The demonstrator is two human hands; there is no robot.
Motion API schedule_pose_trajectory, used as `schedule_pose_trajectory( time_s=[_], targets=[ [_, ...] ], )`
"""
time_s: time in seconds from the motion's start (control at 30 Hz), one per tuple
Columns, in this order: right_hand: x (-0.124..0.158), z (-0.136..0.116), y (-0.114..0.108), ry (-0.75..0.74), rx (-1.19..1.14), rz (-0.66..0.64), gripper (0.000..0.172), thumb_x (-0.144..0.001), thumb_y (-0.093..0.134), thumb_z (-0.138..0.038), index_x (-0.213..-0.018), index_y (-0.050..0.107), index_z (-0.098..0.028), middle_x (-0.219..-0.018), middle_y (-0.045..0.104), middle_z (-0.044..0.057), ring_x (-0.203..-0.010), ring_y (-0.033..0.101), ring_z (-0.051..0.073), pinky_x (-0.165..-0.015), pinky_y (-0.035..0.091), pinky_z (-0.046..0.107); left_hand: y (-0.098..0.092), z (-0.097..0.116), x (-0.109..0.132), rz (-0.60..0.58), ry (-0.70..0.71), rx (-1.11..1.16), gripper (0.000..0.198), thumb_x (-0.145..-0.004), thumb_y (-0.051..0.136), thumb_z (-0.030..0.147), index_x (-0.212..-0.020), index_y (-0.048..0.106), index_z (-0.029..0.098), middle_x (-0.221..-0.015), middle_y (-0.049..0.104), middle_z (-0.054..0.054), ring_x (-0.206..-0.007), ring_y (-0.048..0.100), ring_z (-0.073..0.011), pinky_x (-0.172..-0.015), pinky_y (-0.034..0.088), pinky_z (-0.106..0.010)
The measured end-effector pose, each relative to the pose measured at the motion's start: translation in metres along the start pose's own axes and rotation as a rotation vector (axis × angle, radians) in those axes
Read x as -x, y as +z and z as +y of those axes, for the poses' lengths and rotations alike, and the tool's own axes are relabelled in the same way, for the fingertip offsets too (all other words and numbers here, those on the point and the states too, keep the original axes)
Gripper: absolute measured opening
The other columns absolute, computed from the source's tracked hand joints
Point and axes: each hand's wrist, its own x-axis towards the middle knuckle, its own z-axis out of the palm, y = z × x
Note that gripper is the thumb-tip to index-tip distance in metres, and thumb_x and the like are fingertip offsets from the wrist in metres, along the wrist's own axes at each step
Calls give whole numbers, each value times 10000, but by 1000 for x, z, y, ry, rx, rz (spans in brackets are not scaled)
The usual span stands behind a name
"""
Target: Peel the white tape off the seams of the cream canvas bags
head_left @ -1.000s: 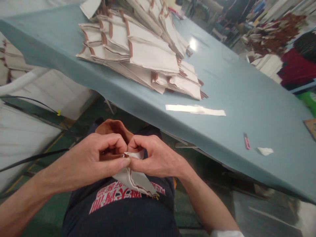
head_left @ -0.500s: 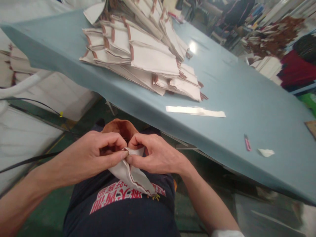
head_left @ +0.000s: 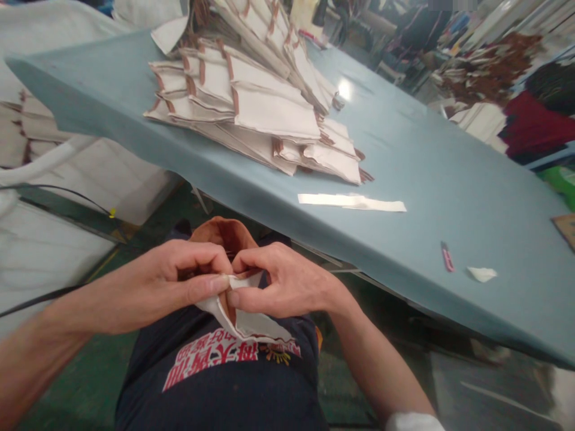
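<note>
Above my lap, both hands pinch a folded white fabric piece (head_left: pixel 265 326) with a brown inner side and dark edge. My left hand (head_left: pixel 188 281) grips its upper edge between thumb and bent fingers. Right beside it, my right hand (head_left: pixel 281 281) holds the same piece, thumb tip almost meeting the left thumb. A fold stands open just below the thumbs, showing brown inside. Behind the hands lies a brown leather-like piece (head_left: pixel 220 230) over my lap; my fingers hide part of it. A navy apron (head_left: pixel 224 389) with red lettering covers my lap.
On the blue-covered table (head_left: pixel 449 197) lie a stack of white, brown-edged pieces (head_left: pixel 274 114), a white strip (head_left: pixel 353 202), a small pink-handled cutter (head_left: pixel 447 257) and a white scrap (head_left: pixel 482 274). The table edge runs just beyond my hands. A black cable (head_left: pixel 54 188) hangs at left.
The fabric's fold has opened wider between my thumbs, with more brown showing. Its lower flap has swung slightly up and to the right. Both hands stay nearly in place.
</note>
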Motion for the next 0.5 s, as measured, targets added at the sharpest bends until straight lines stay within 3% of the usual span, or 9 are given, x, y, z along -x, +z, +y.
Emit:
schedule_pose_trajectory(
  time_s=[0.07,0.2,0.5],
  targets=[
    [-2,-4,-3,-24,11,0,181,-885,716,-316,-800,592,-215,-689,513,-87,-653,459,103,-672,332,267,-3,4,-1,-13,-26,130,278,-1049,652,330,-831,770,203,-757,749,49,-661,643,-108,-592,489,-144],
    [-6,-10,-4,-69,91,-17,202,-845,697,-287,-737,538,-225,-655,477,-90,-619,414,98,-631,297,283,-10,11,-3,-29,-113,170,276,-957,683,351,-760,752,172,-660,622,57,-591,509,-86,-523,397,-134],
    [-10,-13,2,0,128,-78,242,-862,717,-254,-710,530,-227,-658,490,-90,-628,388,106,-638,290,296,-15,5,3,-79,-120,-103,322,-964,630,369,-747,804,206,-581,587,66,-523,468,-84,-498,321,-152]
  ],
)
